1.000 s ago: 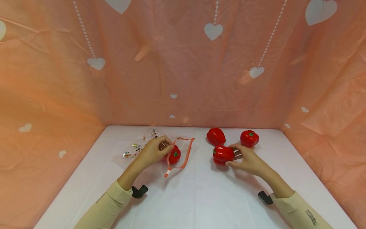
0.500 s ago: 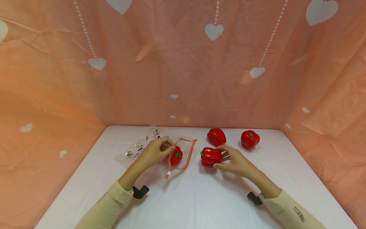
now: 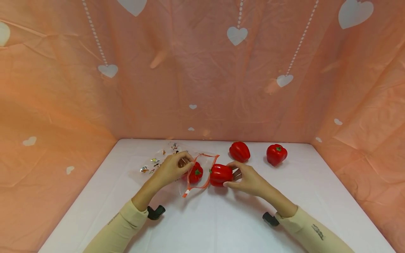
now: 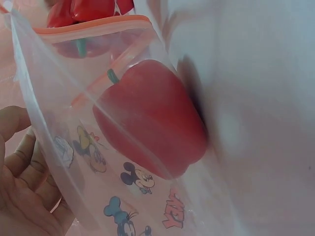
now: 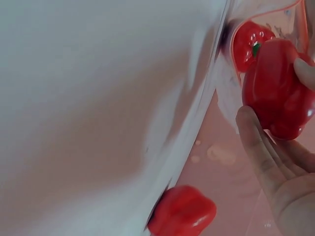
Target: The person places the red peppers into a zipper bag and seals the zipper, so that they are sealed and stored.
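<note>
A clear zip bag point(image 3: 202, 158) with an orange-red rim and cartoon prints lies with its mouth spread to the right. Inside it sits one red bell pepper point(image 4: 152, 118), its green stem toward the opening. My left hand point(image 3: 174, 167) pinches the bag's upper edge near the mouth. My right hand point(image 3: 248, 179) grips a second red bell pepper point(image 3: 221, 175) between thumb and fingers, stem pointing left. In the head view this pepper overlaps the right side of the bag's rim. From the right wrist view, the held pepper point(image 5: 275, 88) is close in front of the bagged one.
Two more red bell peppers stand toward the back of the white table point(image 3: 202, 225): one at centre right point(image 3: 239, 151), another farther right point(image 3: 276, 154). A peach curtain with white hearts point(image 3: 202, 88) walls the table at the back and sides.
My right hand has carried its bell pepper leftward across the table to the bag's mouth. My left hand keeps its hold on the bag, shifting barely. The two back peppers stay put.
</note>
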A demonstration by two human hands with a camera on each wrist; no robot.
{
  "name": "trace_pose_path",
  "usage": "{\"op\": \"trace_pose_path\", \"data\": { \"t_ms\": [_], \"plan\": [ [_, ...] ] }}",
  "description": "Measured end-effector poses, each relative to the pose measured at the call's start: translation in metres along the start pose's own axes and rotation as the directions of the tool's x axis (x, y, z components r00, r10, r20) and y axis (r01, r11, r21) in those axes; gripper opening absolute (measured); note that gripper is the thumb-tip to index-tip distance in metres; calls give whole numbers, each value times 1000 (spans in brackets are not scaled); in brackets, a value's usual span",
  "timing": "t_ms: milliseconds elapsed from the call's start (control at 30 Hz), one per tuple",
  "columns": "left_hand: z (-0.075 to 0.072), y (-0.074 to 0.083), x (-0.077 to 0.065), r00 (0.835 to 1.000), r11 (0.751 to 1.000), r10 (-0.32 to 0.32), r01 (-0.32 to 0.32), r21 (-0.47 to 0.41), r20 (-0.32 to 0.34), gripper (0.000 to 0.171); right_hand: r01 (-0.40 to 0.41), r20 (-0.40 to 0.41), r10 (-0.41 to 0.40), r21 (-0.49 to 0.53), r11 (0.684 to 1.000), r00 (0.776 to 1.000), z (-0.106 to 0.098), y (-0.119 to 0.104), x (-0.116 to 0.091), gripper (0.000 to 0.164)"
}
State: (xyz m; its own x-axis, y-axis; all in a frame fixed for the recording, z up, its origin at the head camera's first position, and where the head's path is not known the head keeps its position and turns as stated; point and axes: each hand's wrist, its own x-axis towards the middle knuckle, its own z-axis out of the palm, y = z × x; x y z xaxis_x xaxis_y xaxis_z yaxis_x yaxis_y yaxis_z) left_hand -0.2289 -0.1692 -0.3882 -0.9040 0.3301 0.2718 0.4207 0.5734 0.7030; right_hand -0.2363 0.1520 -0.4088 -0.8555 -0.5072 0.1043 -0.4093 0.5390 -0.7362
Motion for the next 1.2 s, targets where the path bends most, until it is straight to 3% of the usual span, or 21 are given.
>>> {"op": "trace_pose_path", "data": {
  "t_ms": [233, 567, 1200],
  "plan": [
    [1, 0, 1, 1000, 1000, 8, -8, 0, 0, 9, 16, 7, -16, 26, 1000, 1000, 11, -7, 7, 57],
    [1, 1, 0, 1000, 1000, 15, -15, 0, -3, 9, -30, -21, 32, 65, 997, 999, 26, -10, 16, 59],
    [5, 2, 0, 999, 999, 45, -45, 11, -19, 8, -188, -98, 202, 137, 973, 974, 46, -20, 36, 61]
  ]
}}
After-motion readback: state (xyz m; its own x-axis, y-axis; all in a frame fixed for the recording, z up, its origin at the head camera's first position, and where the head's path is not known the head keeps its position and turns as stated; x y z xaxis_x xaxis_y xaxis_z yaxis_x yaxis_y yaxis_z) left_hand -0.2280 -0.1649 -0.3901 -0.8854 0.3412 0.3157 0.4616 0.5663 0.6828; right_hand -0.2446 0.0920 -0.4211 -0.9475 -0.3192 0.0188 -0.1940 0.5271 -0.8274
